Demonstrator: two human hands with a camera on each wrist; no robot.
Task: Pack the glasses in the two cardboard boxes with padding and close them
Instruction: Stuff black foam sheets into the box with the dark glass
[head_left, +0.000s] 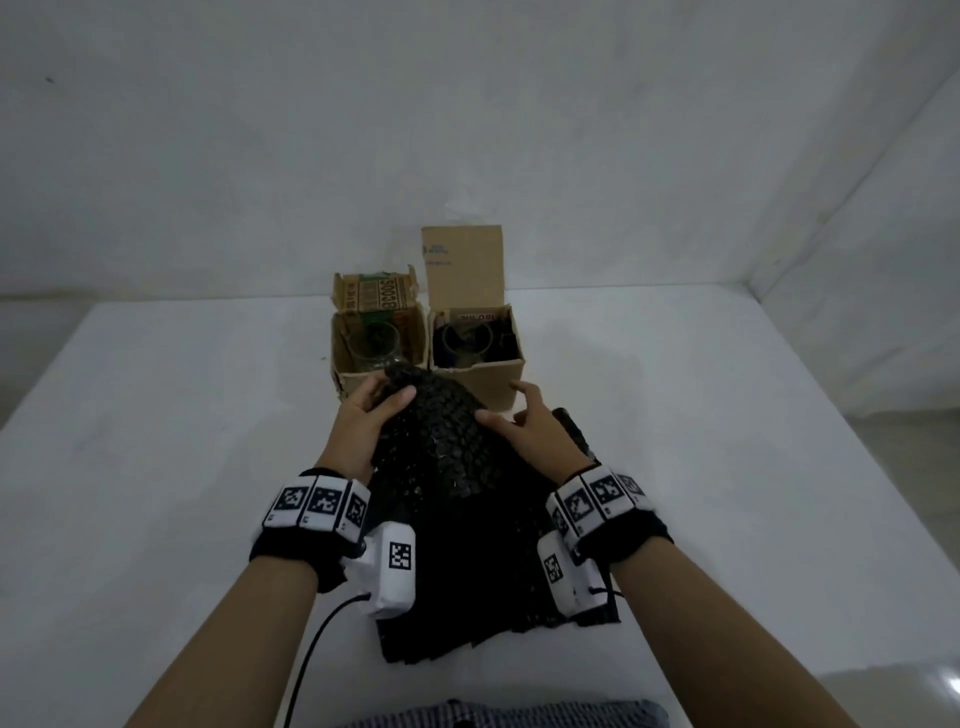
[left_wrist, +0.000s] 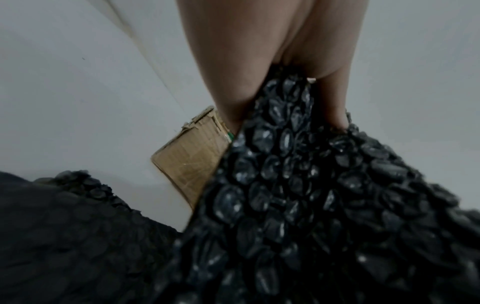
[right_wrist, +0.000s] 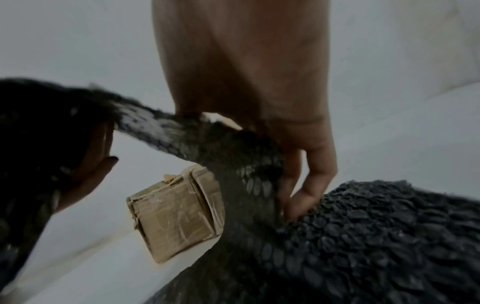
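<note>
At 12 o'clock, a glass (head_left: 371, 345) is seen in each open box: left cardboard box (head_left: 340, 358), right cardboard box (head_left: 488, 382). Black bubble wrap (head_left: 447, 452) is gripped by the left hand (head_left: 363, 421); the right hand (head_left: 535, 436) is laid on it, its hold untellable. A box could be toppled if the wrap is dragged across.
</note>
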